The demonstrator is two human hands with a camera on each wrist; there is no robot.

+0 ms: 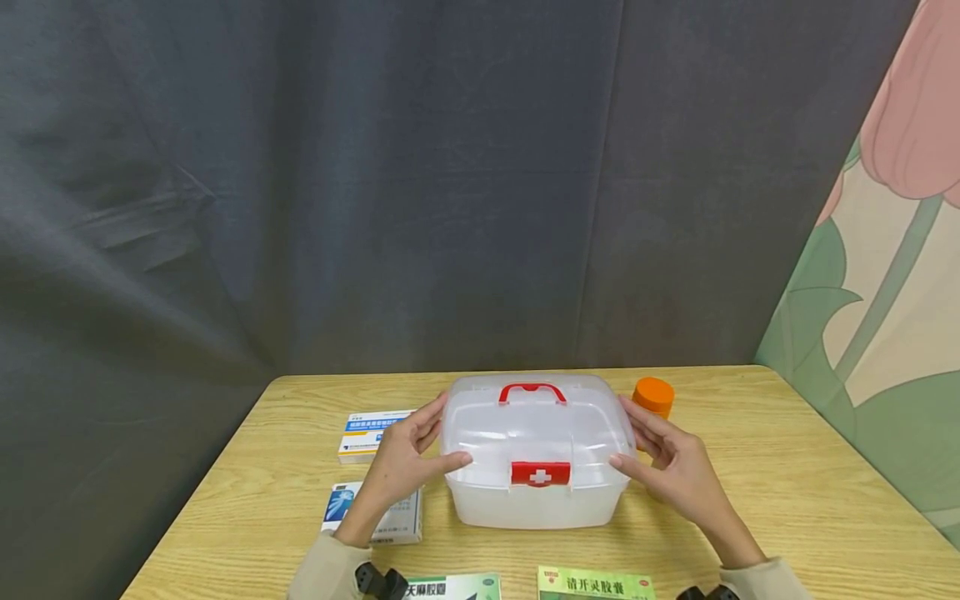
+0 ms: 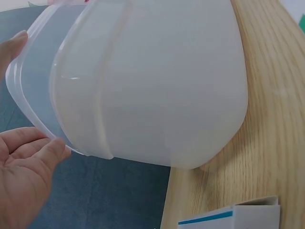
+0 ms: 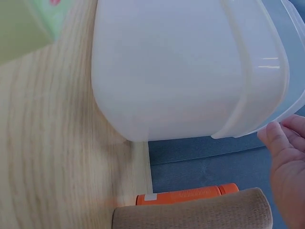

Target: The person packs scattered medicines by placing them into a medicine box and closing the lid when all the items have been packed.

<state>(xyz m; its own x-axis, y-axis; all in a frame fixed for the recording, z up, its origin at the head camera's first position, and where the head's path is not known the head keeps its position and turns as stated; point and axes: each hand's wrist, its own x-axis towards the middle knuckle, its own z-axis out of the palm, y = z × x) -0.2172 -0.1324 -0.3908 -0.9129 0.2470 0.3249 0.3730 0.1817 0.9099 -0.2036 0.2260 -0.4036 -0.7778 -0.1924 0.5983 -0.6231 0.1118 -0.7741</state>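
Note:
A translucent white first-aid box (image 1: 536, 504) with a red carry handle (image 1: 532, 388) and a red latch (image 1: 540, 473) marked with a white cross stands upright on the table. My left hand (image 1: 405, 458) grips the left side of its lid (image 1: 487, 421), thumb over the front corner, fingers toward the back. On the right side my right hand (image 1: 671, 467) holds the lid the same way. Both wrist views show fingertips at the lid's edge, with a see-through bluish band between that edge and the rim of the base (image 2: 167, 86).
An orange-capped bottle (image 1: 654, 396) stands behind my right hand; a brown roll (image 3: 190, 212) lies beside it. Left of the box are a blue-and-white medicine box (image 1: 363, 433) and a grey-white one (image 1: 401, 521). Two green medicine boxes, one left (image 1: 453, 587) and one right (image 1: 596, 583), lie in front.

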